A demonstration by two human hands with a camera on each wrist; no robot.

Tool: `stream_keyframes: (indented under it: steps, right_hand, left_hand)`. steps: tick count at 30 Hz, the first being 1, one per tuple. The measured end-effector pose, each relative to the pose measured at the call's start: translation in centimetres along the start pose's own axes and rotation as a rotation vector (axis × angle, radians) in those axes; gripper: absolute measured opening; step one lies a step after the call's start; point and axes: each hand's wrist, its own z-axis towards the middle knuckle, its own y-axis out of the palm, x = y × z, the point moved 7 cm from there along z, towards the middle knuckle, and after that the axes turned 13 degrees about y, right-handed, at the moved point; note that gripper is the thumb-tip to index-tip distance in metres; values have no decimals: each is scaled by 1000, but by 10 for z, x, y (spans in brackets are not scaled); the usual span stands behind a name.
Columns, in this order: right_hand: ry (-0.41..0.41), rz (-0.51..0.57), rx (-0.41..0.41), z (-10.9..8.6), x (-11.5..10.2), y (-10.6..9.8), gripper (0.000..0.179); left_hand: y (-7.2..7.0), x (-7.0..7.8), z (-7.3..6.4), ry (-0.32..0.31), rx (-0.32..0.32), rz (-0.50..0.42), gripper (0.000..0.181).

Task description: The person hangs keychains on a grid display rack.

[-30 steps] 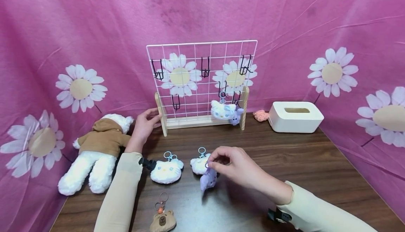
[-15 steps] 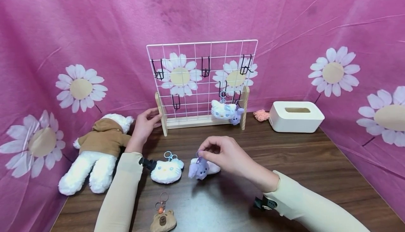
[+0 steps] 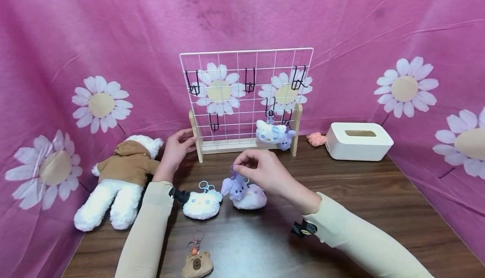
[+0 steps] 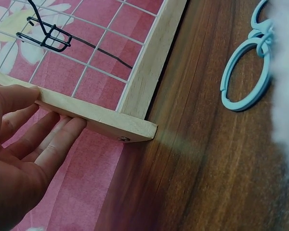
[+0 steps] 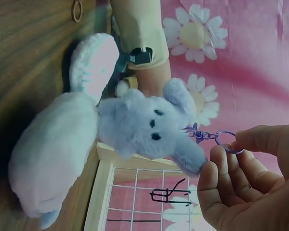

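Evidently, bunny (head view): the purple bunny (image 3: 238, 189) hangs from its ring (image 3: 231, 169) above the desk (image 3: 341, 193), partly in front of the right white charm (image 3: 253, 199) and on the near side of the rack (image 3: 229, 145).
Right hand (head view): the right hand (image 3: 263, 168) pinches the ring, thumb closed toward fingers.
Left hand (head view): the left hand (image 3: 179, 146) touches the left post (image 3: 195, 139), fingers nearly straight.
Step in hand: judged to be the carrying of one charm by its ring.
Next move: judged to call for a steady pinch, the ring's loop kept free, and a steady rack.
Hooks: six hooks (image 3: 250, 86); two appear loaded, four bare.
Bunnies: two; one in hand, the hung bunny (image 3: 286, 141) at rack right.
White charms: three; right one, left white charm (image 3: 201, 206), hung white charm (image 3: 268, 134).
Bear charm: one bear charm (image 3: 197, 266), near left.
Big plush: one big plush (image 3: 123, 168), left.
Box: one box (image 3: 360, 145), far right; one coral bundle (image 3: 316, 139) at its left, contact uncertain.
Post (left wrist view): thumb on its edge, fingertips against its outer face; no wrap seen. One hook visible.
Ring (right wrist view): one purple ring, at the thumb tip; exact finger contact unclear. Two white charms lie beyond the bunny.
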Motion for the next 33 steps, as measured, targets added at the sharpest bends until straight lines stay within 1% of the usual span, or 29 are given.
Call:
stream_keyframes:
  steps: [7, 14, 19, 27, 33]
  right_hand:
    - [-13, 10, 22, 18, -5, 5, 6]
    - [1, 68, 52, 39, -13, 14, 3]
    - [13, 85, 77, 53, -16, 18, 4]
    - [-15, 85, 139, 75, -16, 19, 7]
    - [19, 94, 166, 89, -12, 22, 10]
  left_hand:
    - [1, 0, 2, 0, -7, -4, 48]
    - [-5, 0, 4, 5, 8, 11, 47]
    - [-4, -1, 2, 8, 4, -1, 47]
    - [-2, 0, 2, 13, 0, 13, 47]
    - [0, 0, 1, 15, -8, 0, 47]
